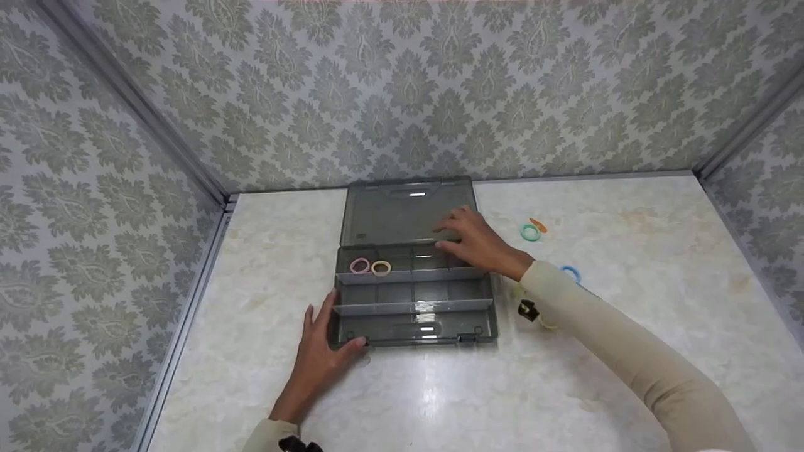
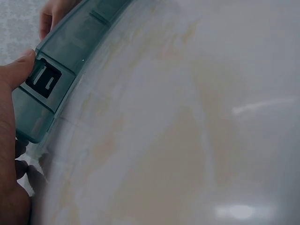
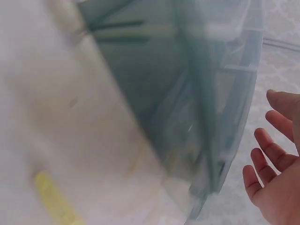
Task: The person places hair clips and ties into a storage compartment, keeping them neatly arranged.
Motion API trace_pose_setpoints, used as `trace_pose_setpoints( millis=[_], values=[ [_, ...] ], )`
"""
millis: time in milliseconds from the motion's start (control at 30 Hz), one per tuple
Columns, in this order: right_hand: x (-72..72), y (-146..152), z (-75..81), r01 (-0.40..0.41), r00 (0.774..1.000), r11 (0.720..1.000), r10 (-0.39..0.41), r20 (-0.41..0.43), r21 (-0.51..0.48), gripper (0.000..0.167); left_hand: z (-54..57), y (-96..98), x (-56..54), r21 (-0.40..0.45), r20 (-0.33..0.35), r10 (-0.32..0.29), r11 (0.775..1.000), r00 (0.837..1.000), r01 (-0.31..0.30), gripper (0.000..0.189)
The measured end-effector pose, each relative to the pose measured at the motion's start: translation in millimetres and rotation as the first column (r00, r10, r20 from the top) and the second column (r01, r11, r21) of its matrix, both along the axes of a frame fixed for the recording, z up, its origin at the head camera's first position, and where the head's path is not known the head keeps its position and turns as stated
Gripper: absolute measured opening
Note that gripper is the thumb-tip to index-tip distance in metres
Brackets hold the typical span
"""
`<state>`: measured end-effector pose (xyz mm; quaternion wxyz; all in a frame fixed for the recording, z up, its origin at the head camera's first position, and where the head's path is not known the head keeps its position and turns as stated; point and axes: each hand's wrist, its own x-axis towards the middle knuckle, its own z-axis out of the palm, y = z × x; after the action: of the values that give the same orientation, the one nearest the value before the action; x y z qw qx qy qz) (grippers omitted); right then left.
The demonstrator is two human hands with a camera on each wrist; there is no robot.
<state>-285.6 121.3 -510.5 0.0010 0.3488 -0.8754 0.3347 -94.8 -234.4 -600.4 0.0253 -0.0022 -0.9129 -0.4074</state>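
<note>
A grey see-through compartment box (image 1: 414,309) lies on the table with its lid (image 1: 402,213) folded back towards the wall. My left hand (image 1: 321,355) holds the box's front left corner, thumb at the front edge and fingers along the left side; in the left wrist view the thumb presses beside the latch (image 2: 44,78). A pink ring (image 1: 360,266) and a pale yellow ring (image 1: 381,269), like small hair ties, sit in the back row at the left. Over the right end of that row, my right hand (image 1: 480,242) hovers with loosely bent fingers, holding nothing in the right wrist view.
Right of the box lie a green ring (image 1: 530,233), an orange piece (image 1: 538,225) touching it, and a blue ring (image 1: 571,273). A yellow ring (image 1: 548,322) is partly hidden under the right sleeve. Patterned walls (image 1: 408,94) border the table's back and sides.
</note>
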Motion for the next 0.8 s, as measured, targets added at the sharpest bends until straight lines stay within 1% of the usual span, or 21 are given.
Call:
trace_pose_setpoints(
  millis=[100,200,300,433,600,800],
  values=[
    [0.4,13.1,-5.3,0.021,0.998,0.999,-0.022,-0.05,-0.028,0.031,-0.2,-0.6,-0.1,-0.003,-0.011,-0.005,1.0,1.0,0.005,0.107],
    [0.1,26.1,-12.4,0.052,0.995,0.997,-0.057,-0.084,-0.065,0.029,-1.3,-1.1,-0.8,-0.005,-0.028,-0.01,1.0,1.0,0.01,0.107],
    [-0.1,39.0,-18.3,0.096,0.991,0.99,-0.105,-0.087,-0.101,0.031,-1.6,-1.3,-1.0,-0.004,-0.026,-0.009,1.0,1.0,0.009,0.107],
    [0.4,57.2,-23.8,0.162,0.985,0.976,-0.169,-0.04,-0.142,0.036,-0.9,-1.7,-0.8,0.002,-0.016,-0.01,1.0,1.0,0.01,0.108],
    [0.9,79.9,-30.4,0.224,0.975,0.958,-0.221,0.038,-0.178,0.039,-0.6,-1.7,-0.3,0.002,-0.011,-0.008,1.0,1.0,0.008,0.108],
    [-0.1,107.0,-42.2,0.269,0.963,0.948,-0.264,0.048,-0.168,0.038,0.9,0.1,0.7,-0.007,-0.004,0.0,1.0,1.0,0.0,0.108]
  ],
)
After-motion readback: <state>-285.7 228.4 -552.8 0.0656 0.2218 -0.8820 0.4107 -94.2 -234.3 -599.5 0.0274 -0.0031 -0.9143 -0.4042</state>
